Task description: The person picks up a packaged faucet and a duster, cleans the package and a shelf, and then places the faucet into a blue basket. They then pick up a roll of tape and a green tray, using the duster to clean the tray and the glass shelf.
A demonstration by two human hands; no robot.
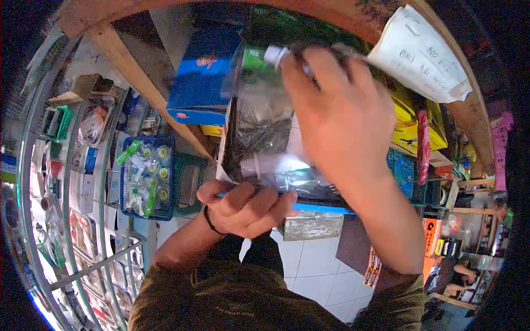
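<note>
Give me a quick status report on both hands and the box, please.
Left hand gripping blue-edged box from below. Right hand closed on clear plastic bag of small dark hardware inside it. Handwritten paper note hangs close above.

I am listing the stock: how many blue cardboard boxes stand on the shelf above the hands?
1. The blue box with a red logo stands at upper left of the shelf, left of the clear bag that the right hand reaches into. More may be hidden behind.

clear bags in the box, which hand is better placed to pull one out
Right. The right hand already reaches into the clear bags at the top of the box, while the left hand is busy gripping the box's lower blue edge.
</note>
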